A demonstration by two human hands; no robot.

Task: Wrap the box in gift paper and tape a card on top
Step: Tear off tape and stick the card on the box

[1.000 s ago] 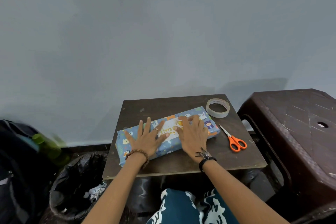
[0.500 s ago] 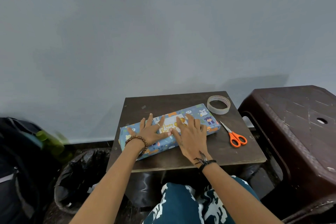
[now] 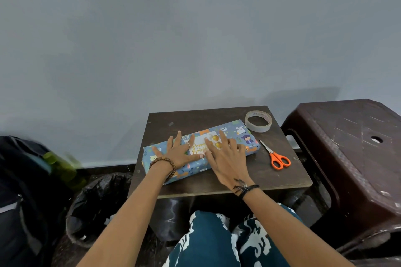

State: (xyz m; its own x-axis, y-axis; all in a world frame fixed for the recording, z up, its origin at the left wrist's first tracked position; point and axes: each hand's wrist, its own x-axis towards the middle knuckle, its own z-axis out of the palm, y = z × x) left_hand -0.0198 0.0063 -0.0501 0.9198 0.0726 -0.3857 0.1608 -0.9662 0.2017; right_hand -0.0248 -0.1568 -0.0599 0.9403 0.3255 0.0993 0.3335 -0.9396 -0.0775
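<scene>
A long flat box wrapped in blue gift paper printed with cartoon animals lies slantwise on the small dark brown wooden counter, its left end nearer than its right. On its top sits a white greeting card with gold lettering and gold balloons. The left hand lies flat on the box with fingers spread and straight, its thumb on the card's near edge. The right hand also lies flat with fingers straight, covering the card's right part. Neither hand holds anything. A roll of clear tape sits at the far right of the counter, just beside the box's right end. Orange-handled scissors lie to the right of the box.
</scene>
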